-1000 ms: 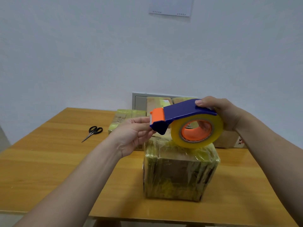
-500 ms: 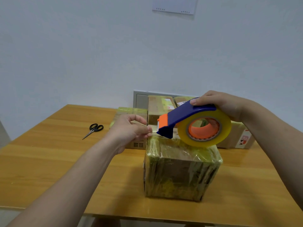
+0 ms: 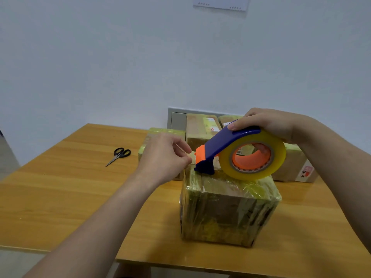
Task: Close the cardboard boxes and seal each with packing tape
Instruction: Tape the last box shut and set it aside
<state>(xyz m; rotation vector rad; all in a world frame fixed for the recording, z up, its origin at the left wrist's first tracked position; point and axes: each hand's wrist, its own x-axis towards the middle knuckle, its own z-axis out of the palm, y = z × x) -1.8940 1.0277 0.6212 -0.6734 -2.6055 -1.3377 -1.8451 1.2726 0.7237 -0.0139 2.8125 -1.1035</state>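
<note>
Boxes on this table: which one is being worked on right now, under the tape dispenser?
The front box, standing alone nearest the camera, directly beneath the tape dispenser; the other boxes are bunched behind it by the wall.

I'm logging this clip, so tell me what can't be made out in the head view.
Front box top seam: head view, hidden under the dispenser.
Tape end: head view, mostly behind the left hand fingers pinching it.
Back boxes: head view, partly hidden by right hand and dispenser; labels too small.
Wall sheet: head view, cut off by top edge.
</note>
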